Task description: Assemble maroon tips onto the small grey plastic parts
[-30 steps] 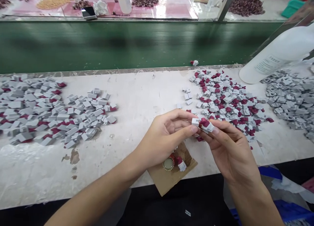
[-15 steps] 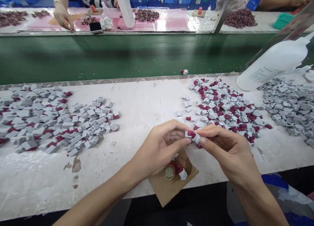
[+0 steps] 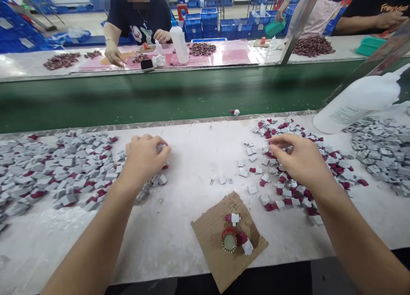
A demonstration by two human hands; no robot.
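Observation:
My left hand (image 3: 145,158) is over the left pile of small grey-and-maroon plastic pieces (image 3: 68,162). Its fingers are curled, thumb close to the index finger; a bit of grey shows between them, but whether it is held is unclear. At the near left side of the right pile of grey-and-maroon pieces (image 3: 291,192) is my right hand (image 3: 297,160), thumb and index finger slightly apart, nothing visible between them. Between the hands lies a cardboard square (image 3: 213,243) bearing an upturned red bottle cap (image 3: 229,240) and two pieces, one upper (image 3: 235,219) and one lower (image 3: 247,246).
A large white squeeze bottle (image 3: 352,104) leans behind the right pile, near a heap of plain grey parts (image 3: 381,154). Beyond the green strip (image 3: 179,94), a person (image 3: 137,23) works at another table with a white bottle (image 3: 179,42) and a phone (image 3: 147,65).
My hands have parted from a grey-and-maroon piece they held together over the cardboard. The left moved left to its pile, the right to the right pile. The view has tilted up.

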